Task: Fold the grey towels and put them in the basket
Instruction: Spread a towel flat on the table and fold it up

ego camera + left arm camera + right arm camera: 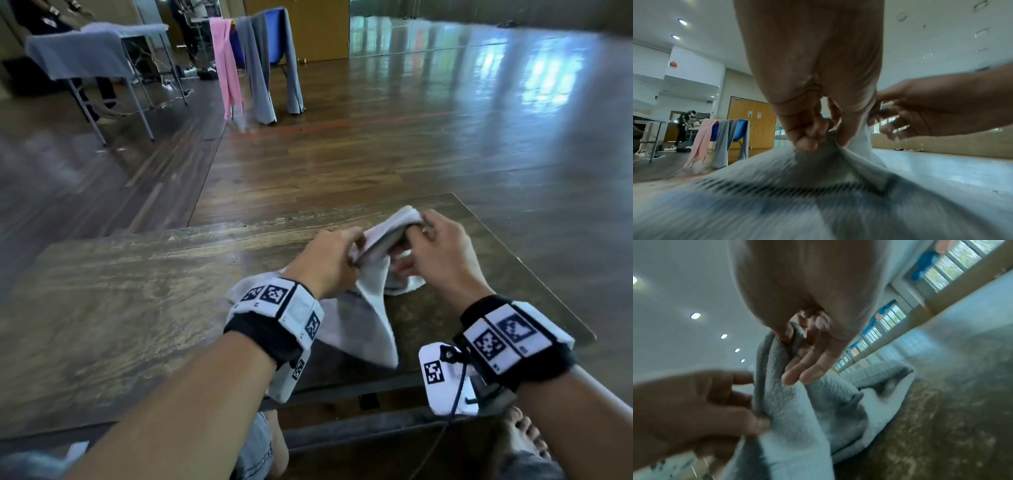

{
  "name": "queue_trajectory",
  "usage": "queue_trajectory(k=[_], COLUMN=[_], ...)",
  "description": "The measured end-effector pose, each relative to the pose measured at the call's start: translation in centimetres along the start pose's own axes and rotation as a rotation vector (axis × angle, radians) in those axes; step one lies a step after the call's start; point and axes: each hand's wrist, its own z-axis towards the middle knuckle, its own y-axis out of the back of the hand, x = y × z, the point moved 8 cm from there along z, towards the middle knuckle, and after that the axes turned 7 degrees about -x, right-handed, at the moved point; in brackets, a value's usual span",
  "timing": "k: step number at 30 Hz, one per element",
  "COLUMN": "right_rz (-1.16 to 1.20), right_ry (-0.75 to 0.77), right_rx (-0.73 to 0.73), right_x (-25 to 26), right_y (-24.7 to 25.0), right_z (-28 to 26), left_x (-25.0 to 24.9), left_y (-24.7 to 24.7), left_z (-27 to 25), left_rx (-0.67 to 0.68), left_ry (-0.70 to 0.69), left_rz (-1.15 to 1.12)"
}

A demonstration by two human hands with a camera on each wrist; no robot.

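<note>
A light grey towel [371, 308] lies crumpled on the low wooden table [137, 291], with one part lifted between my hands. My left hand [352, 260] pinches a bunched fold of the towel [818, 186] with curled fingers [807, 142]. My right hand [416, 236] holds the raised edge just to the right, thumb and forefinger pinching the towel [807, 410] while the other fingers [807, 369] hang straighter. In the right wrist view my left hand [715, 402] grips the same edge lower down. No basket is in view.
Across the wooden floor a blue chair [274, 37] carries a pink towel [227, 68] and grey towels [255, 68]. A folding table [78, 58] covered in grey cloth stands at the far left, with people behind it. The low table's right edge [534, 277] is close to my right hand.
</note>
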Motion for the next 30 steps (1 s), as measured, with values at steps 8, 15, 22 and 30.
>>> queue_trajectory(k=[8,15,22,30], right_rz=[0.24,-0.262,-0.126,0.127], right_ry=[-0.053,-0.184,-0.12,0.108], right_rx=[0.195,0.201,0.062,-0.061], right_x=[0.8,-2.1,-2.0,2.2], right_y=[-2.2,-1.2,0.3,2.3], right_z=[-1.3,-1.4,0.6,0.1], left_x=[1.2,2.7,2.2,-1.0], left_y=[0.6,1.3,0.6,1.2], left_z=[-0.1,0.8,1.2,0.5], left_rx=[-0.113,-0.34,-0.298,-0.317], left_ry=[0.259,0.537,0.554,0.147], left_rz=[-0.403,-0.902,-0.942,-0.06])
